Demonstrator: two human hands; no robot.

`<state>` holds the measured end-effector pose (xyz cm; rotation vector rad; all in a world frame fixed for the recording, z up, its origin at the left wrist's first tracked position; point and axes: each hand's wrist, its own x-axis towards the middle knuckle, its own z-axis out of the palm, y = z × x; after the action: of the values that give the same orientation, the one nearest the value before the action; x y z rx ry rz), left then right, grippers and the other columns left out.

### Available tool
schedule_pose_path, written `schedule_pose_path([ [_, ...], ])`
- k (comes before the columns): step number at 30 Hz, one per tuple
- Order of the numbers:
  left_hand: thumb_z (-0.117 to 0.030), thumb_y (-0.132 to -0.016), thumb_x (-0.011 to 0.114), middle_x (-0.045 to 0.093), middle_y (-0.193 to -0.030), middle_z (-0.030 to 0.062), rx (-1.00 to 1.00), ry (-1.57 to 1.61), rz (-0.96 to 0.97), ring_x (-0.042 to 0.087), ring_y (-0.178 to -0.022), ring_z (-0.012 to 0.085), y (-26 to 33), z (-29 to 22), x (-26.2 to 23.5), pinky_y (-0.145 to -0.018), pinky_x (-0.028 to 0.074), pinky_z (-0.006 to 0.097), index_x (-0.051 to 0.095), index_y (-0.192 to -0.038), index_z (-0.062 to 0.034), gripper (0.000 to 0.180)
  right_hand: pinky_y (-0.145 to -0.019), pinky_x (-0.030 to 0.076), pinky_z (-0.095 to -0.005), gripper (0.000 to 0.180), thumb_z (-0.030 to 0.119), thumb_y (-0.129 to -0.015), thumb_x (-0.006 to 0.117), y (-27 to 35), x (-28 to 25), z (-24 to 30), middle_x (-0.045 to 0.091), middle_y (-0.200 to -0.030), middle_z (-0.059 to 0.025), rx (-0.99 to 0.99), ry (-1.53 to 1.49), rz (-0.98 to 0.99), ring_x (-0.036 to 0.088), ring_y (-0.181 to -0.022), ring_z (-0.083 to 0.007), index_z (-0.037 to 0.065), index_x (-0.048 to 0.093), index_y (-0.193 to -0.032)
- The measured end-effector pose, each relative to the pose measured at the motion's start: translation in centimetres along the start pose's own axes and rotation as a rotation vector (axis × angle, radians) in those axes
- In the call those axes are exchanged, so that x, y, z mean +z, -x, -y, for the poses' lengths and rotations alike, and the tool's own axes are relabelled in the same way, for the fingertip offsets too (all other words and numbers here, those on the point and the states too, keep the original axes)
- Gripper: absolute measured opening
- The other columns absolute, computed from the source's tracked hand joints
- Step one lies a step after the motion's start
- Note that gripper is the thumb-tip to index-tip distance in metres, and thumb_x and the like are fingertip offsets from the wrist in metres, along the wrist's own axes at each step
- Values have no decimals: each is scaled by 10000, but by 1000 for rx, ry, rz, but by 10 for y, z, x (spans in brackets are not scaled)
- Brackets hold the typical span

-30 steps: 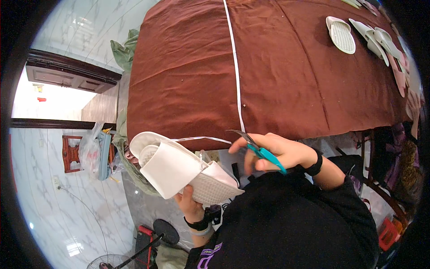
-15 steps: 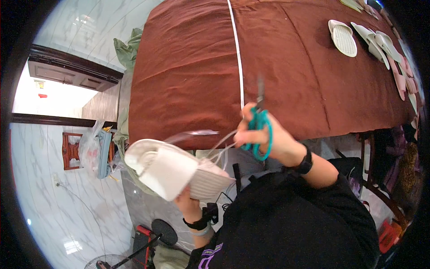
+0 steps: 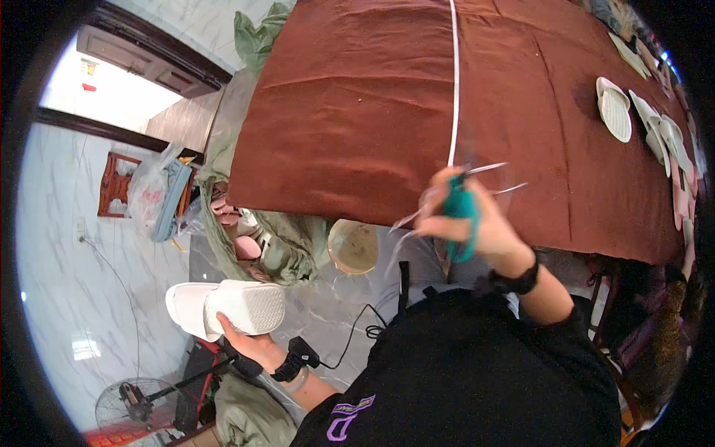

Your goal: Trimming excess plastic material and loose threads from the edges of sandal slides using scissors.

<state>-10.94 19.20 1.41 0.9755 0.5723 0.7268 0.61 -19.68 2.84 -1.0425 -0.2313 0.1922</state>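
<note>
My left hand (image 3: 252, 344) holds a pair of white slippers (image 3: 223, 307) low at my left side, away from the table, soles facing up. My right hand (image 3: 477, 223) grips teal-handled scissors (image 3: 463, 212) at the near edge of the brown cloth-covered table (image 3: 357, 112), blades pointing right and open. A clear plastic strip trails from this hand toward the left. A long white strip (image 3: 454, 82) runs up the cloth from just above the scissors.
More white and pink slippers (image 3: 615, 109) lie along the table's right side. A green sack (image 3: 275, 242) with pink items and a round tub (image 3: 353, 246) sit on the floor under the table edge. A fan (image 3: 130, 402) stands lower left; a black cable crosses the floor.
My left hand has swung the slippers down and away from the table to my left. My right hand with the scissors has shifted right along the table edge, blurred by motion.
</note>
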Motion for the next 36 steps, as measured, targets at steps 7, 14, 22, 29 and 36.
schedule_pose_path([
  [7,-356,-892,515,525,-1234,130,99,-1,-103,545,-1086,301,3,1,-38,-906,459,467,421,-1284,-13,529,-688,474,-323,420,90,-681,759,-54,114,-57,626,-809,-91,255,294,841,616,-801,-171,20,471,-978],
  [14,-271,-905,502,483,-1259,146,162,10,-218,528,-1106,282,18,1,-74,-909,471,433,358,-1315,-14,504,-641,448,-458,327,96,-759,610,-91,109,-181,618,-818,-212,81,940,513,601,-771,-389,49,489,-1059],
  [22,-243,-902,514,499,-1216,152,129,-117,-222,540,-1080,268,22,13,-52,-875,488,419,371,-1279,-2,470,-724,455,-410,319,86,-768,599,-85,95,-244,604,-917,-195,153,1005,590,591,-876,-356,68,512,-1074],
  [29,-248,-869,575,524,-1154,181,-98,-210,-101,563,-1008,275,34,25,5,-825,509,400,391,-1252,8,496,-771,492,-319,379,162,-745,748,-52,88,-132,617,-991,-102,276,228,431,602,-954,-164,45,464,-967],
  [36,-353,-896,510,407,-1287,195,-278,-155,164,509,-1083,306,84,76,82,-831,500,449,376,-1245,69,565,-871,470,-329,531,60,-663,796,7,38,-65,557,-1157,-123,249,36,308,509,-1059,-149,61,367,-976],
])
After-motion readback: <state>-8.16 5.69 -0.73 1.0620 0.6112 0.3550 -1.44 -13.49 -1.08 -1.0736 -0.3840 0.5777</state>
